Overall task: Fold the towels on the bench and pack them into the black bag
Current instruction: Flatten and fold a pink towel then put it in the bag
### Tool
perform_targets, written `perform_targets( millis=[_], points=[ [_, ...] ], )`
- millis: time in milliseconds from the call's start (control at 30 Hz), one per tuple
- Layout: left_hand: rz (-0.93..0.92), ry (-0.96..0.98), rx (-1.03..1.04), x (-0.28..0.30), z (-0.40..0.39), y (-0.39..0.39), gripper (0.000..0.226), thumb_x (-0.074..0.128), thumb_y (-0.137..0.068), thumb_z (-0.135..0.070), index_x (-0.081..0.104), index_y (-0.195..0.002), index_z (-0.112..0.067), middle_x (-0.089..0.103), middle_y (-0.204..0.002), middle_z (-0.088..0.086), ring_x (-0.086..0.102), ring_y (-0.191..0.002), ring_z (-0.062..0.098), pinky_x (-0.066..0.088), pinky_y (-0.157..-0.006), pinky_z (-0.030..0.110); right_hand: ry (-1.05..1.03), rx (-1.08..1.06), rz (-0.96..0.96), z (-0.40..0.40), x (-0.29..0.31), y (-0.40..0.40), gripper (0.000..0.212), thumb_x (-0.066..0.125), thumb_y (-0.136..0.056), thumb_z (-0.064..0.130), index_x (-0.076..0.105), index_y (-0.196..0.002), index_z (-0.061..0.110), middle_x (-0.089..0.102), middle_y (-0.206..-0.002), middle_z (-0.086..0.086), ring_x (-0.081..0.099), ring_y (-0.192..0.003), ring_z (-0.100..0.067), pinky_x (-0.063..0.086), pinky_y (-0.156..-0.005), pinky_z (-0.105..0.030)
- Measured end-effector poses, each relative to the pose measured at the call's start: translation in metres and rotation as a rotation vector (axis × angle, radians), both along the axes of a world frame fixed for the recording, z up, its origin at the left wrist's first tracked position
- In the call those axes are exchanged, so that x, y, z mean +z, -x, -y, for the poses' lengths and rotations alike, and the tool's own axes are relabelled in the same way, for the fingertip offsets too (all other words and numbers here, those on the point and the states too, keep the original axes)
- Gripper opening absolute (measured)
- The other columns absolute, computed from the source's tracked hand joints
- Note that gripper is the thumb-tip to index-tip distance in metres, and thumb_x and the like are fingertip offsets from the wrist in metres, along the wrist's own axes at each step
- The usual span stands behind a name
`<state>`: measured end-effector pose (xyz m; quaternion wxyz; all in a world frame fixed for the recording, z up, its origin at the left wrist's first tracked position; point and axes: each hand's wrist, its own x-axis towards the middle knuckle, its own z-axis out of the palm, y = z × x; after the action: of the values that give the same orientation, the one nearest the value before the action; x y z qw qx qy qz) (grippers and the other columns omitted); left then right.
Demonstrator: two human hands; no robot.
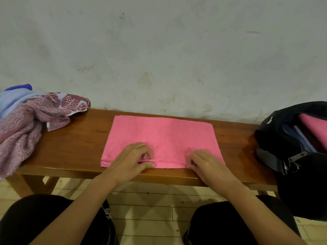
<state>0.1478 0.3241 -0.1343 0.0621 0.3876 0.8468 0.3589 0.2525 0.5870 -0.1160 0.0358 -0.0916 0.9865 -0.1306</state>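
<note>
While both hands, left hand [136, 157] and right hand [206, 162], pinch the part-folded pink towel's [162, 137] near edge, folded towels already fill the black bag [283, 138] beyond the right fingers, and a crumpled pile [26, 121] waits beyond the left.

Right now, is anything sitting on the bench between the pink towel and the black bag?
Nothing visible does. The pink towel, pinched at its near edge by the left hand and right hand, has only bare bench between it and the open black bag at the right.
</note>
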Motion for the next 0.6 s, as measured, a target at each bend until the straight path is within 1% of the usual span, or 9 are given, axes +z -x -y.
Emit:
perform_targets(
  millis=[67, 100, 200, 267, 333, 400, 467, 500, 600],
  points=[
    [0.024, 0.011, -0.004, 0.000, 0.000, 0.001, 0.016, 0.075, -0.080, -0.032, 0.061, -0.078, -0.025, 0.054, -0.077, -0.016, 0.053, -0.080, 0.011, 0.045, -0.070, 0.018, -0.065, 0.032, -0.017, -0.002, -0.001, -0.002, 0.019, 0.035, -0.103, 0.045, 0.048, -0.106, 0.032, 0.045, -0.106, 0.017, 0.038, -0.094, -0.002, 0.033, -0.083, -0.012],
    [-0.007, 0.031, -0.015, -0.001, 0.002, 0.000, 0.016, 0.073, -0.082, -0.033, 0.060, -0.078, -0.024, 0.054, -0.078, -0.017, 0.052, -0.080, 0.008, 0.043, -0.072, 0.015, -0.094, 0.061, -0.058, -0.004, -0.002, -0.003, 0.026, 0.030, -0.103, 0.046, 0.049, -0.106, 0.030, 0.048, -0.106, 0.015, 0.040, -0.093, -0.003, 0.035, -0.084, -0.015],
    [-0.250, 0.088, -0.085, -0.001, 0.004, -0.006, 0.014, 0.060, -0.088, -0.036, 0.058, -0.082, -0.023, 0.053, -0.086, -0.017, 0.050, -0.080, -0.001, 0.040, -0.080, 0.012, -0.137, 0.122, -0.152, -0.008, -0.004, -0.006, 0.036, 0.019, -0.102, 0.046, 0.050, -0.102, 0.029, 0.054, -0.103, 0.013, 0.047, -0.090, -0.006, 0.045, -0.084, -0.024],
    [-0.431, 0.116, -0.135, -0.003, 0.002, -0.008, 0.009, 0.060, -0.087, -0.029, 0.060, -0.084, -0.020, 0.058, -0.087, -0.010, 0.051, -0.079, 0.001, 0.043, -0.076, 0.014, -0.141, 0.128, -0.171, -0.009, -0.005, -0.007, 0.034, 0.018, -0.102, 0.046, 0.049, -0.101, 0.032, 0.054, -0.103, 0.014, 0.046, -0.090, -0.005, 0.046, -0.084, -0.025],
    [-0.504, 0.130, -0.155, -0.007, 0.001, -0.007, 0.008, 0.060, -0.089, -0.026, 0.061, -0.086, -0.018, 0.059, -0.087, -0.007, 0.050, -0.079, 0.003, 0.045, -0.073, 0.017, -0.124, 0.127, -0.165, -0.010, -0.006, -0.006, 0.031, 0.022, -0.103, 0.046, 0.049, -0.100, 0.032, 0.052, -0.104, 0.014, 0.044, -0.092, -0.005, 0.045, -0.088, -0.026],
    [-0.471, 0.127, -0.140, -0.008, 0.003, -0.006, 0.019, 0.051, -0.095, -0.033, 0.060, -0.086, -0.019, 0.056, -0.089, -0.008, 0.047, -0.081, 0.003, 0.044, -0.074, 0.018, -0.083, 0.119, -0.147, -0.011, -0.007, -0.006, 0.028, 0.029, -0.102, 0.048, 0.050, -0.099, 0.032, 0.050, -0.105, 0.015, 0.043, -0.095, -0.004, 0.043, -0.091, -0.025],
    [-0.419, 0.125, -0.097, -0.007, 0.005, -0.006, 0.027, 0.044, -0.097, -0.043, 0.056, -0.084, -0.023, 0.050, -0.090, -0.013, 0.042, -0.083, 0.001, 0.037, -0.079, 0.015, -0.046, 0.107, -0.175, -0.010, -0.007, -0.006, 0.029, 0.033, -0.101, 0.053, 0.050, -0.095, 0.031, 0.049, -0.101, 0.015, 0.043, -0.092, -0.005, 0.043, -0.088, -0.025],
    [-0.391, 0.117, -0.071, -0.005, 0.006, -0.007, 0.030, 0.045, -0.097, -0.048, 0.055, -0.082, -0.024, 0.048, -0.090, -0.014, 0.040, -0.083, 0.000, 0.035, -0.080, 0.015, -0.045, 0.103, -0.203, -0.008, -0.007, -0.006, 0.032, 0.036, -0.100, 0.056, 0.051, -0.091, 0.030, 0.048, -0.098, 0.015, 0.044, -0.090, -0.006, 0.043, -0.085, -0.025],
    [-0.314, 0.060, -0.019, -0.002, -0.002, -0.009, 0.038, 0.052, -0.090, -0.059, 0.056, -0.080, -0.023, 0.048, -0.089, -0.015, 0.044, -0.084, 0.005, 0.040, -0.079, 0.021, -0.046, 0.094, -0.300, 0.001, -0.006, 0.001, 0.037, 0.044, -0.096, 0.060, 0.057, -0.088, 0.027, 0.052, -0.097, 0.012, 0.049, -0.089, -0.010, 0.044, -0.082, -0.025]
  ],
)
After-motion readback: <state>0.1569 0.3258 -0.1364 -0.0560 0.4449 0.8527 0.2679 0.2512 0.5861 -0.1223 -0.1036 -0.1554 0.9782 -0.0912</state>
